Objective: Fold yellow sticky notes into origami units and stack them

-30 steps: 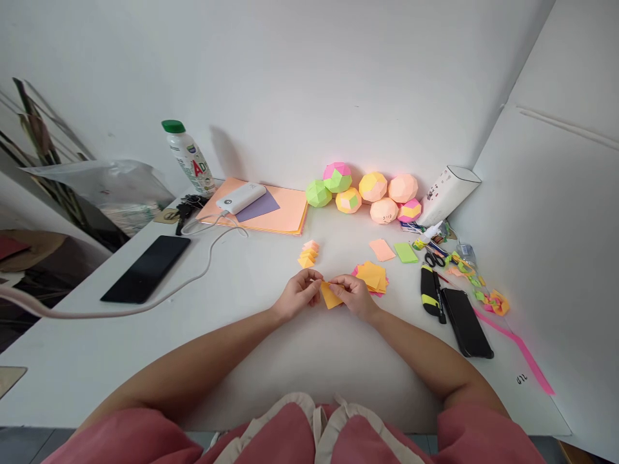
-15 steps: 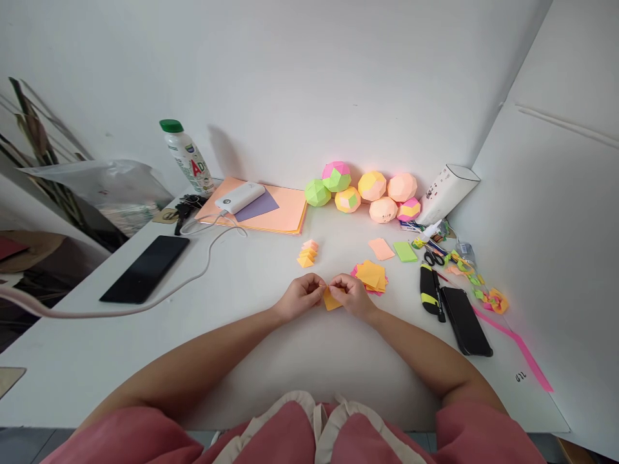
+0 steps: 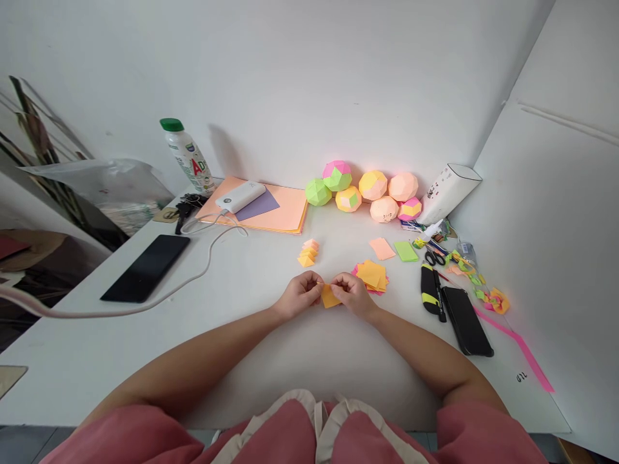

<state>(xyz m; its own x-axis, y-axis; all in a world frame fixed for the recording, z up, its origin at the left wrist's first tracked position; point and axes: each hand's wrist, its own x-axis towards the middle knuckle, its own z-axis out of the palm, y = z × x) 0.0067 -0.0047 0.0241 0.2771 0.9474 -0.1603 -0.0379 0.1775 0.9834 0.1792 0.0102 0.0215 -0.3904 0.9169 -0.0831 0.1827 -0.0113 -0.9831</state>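
Note:
A small orange paper piece (image 3: 329, 296) is pinched between my two hands above the white table. My left hand (image 3: 302, 295) grips its left side with thumb and forefinger. On the other side my right hand (image 3: 354, 295) holds its upper right part, and the fingers hide some of the paper. Just beyond my right hand lies a pile of orange sheets (image 3: 372, 275) with pink ones beneath. A short row of folded orange and peach pieces (image 3: 308, 253) lies beyond my left hand. Peach sheets (image 3: 382, 249) and green sheets (image 3: 405, 251) rest farther back.
Faceted paper balls (image 3: 373, 185) line the wall. Peach paper (image 3: 285, 209) and a white power bank (image 3: 240, 196) lie back left, near a bottle (image 3: 188, 158) and black tablet (image 3: 146, 269). Scissors (image 3: 434, 258), a cutter (image 3: 429, 289) and a phone (image 3: 467, 321) are at right.
My fingers have moved slightly apart, and more of the orange paper's upper part shows between them. Both hands still hold it in nearly the same place.

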